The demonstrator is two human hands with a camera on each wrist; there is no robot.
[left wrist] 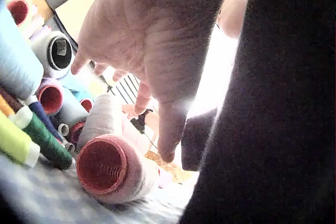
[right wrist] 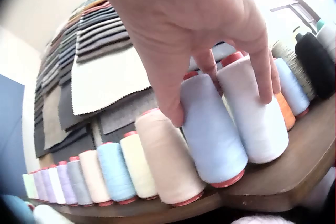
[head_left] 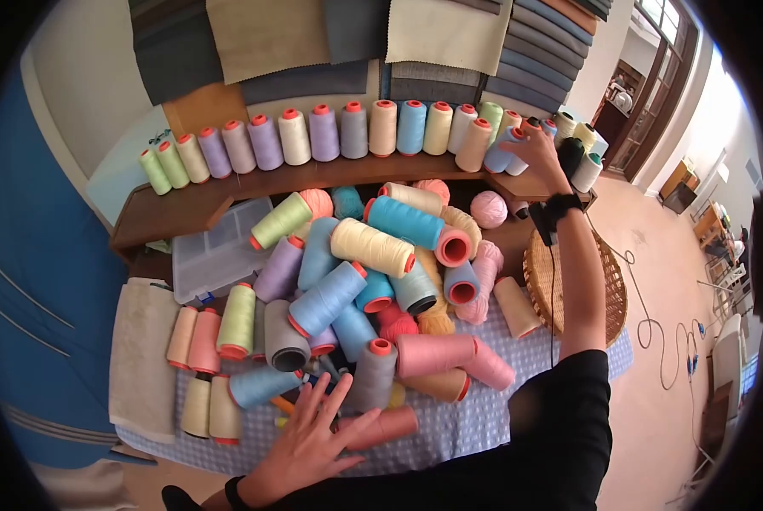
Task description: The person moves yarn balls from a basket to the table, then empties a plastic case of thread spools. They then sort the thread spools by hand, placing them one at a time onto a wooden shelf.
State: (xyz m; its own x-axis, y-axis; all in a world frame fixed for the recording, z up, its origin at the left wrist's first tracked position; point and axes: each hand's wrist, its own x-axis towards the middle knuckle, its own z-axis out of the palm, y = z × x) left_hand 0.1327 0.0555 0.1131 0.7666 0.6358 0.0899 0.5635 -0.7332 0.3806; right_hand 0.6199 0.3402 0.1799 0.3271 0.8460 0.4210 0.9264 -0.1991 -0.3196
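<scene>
At the right end of the shelf, my right hand [head_left: 535,153] [right wrist: 194,29] curls its fingers and thumb round the tops of a light blue cone [right wrist: 212,134] and a pale whitish cone [right wrist: 257,121], which stand side by side. Lower down, my left hand [head_left: 313,439] [left wrist: 152,40] hovers palm down with spread fingers and holds nothing. A dusty pink cone [head_left: 386,427] [left wrist: 139,176] lies on the checked cloth beside its fingers, and a grey cone [head_left: 373,375] stands just beyond.
A long row of upright cones stands on the curved brown shelf [head_left: 271,176]. Heaped cones and yarn balls [head_left: 488,209] cover the checked cloth [head_left: 475,417]. A clear plastic box [head_left: 211,255] is at left, a wicker basket [head_left: 613,294] at right. Fabric samples [head_left: 271,43] hang behind.
</scene>
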